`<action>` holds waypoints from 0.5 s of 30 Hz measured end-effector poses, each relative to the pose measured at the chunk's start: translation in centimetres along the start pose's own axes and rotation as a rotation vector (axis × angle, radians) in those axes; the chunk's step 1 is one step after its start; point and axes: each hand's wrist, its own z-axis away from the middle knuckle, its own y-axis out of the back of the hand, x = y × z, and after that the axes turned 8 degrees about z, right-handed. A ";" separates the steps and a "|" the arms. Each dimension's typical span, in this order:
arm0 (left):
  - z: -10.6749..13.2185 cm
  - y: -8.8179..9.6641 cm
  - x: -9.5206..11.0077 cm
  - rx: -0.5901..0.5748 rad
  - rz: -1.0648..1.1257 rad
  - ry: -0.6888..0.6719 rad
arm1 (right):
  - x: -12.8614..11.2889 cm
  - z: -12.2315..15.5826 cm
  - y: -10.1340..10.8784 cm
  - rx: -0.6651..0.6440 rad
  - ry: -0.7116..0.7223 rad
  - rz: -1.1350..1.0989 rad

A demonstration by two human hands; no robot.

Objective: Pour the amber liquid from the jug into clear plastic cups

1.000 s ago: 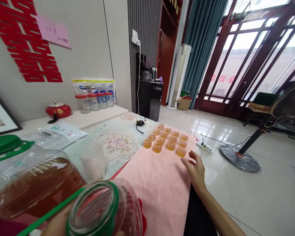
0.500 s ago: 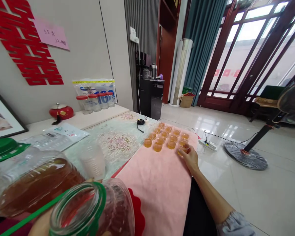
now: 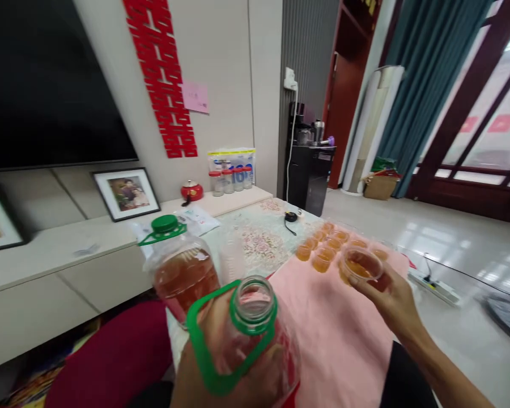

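Observation:
My left hand (image 3: 221, 368) is wrapped around a clear plastic jug (image 3: 255, 334) with an open mouth, a green neck ring and a green handle. It sits low in the middle of the view. My right hand (image 3: 391, 300) holds a small clear cup of amber liquid (image 3: 361, 266), lifted above the pink cloth (image 3: 335, 334) to the right of the jug's mouth. Several more filled cups (image 3: 327, 243) stand in rows on the far end of the cloth.
A second jug (image 3: 181, 266) of amber liquid with a green cap stands left of the cloth. A stack of empty cups (image 3: 230, 258) is beside it. A black tape measure (image 3: 289, 217) lies on the patterned table cover. Red-lidded jars (image 3: 229, 180) sit on the white cabinet.
My right hand closed on one cup at the near corner of the rows and lifted it toward me. The view swung left and the open jug came upright in my left hand.

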 end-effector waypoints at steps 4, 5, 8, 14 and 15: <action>-1.1 -0.2 1.2 -0.092 -0.036 -0.049 | -6.0 -0.3 -2.3 -0.140 0.199 0.069; -1.1 -0.2 1.2 -0.073 -0.022 -0.052 | -7.4 -0.4 -2.9 -0.164 0.241 0.082; -0.6 -0.1 0.9 -0.031 0.060 -0.036 | -10.7 -0.6 -4.6 -0.236 0.368 0.145; 0.0 -0.6 0.3 -0.002 0.231 0.160 | -15.0 -1.0 -6.5 -0.340 0.793 0.297; 0.1 -0.7 0.3 0.007 0.250 0.205 | -15.5 -1.1 -6.6 -0.348 0.865 0.329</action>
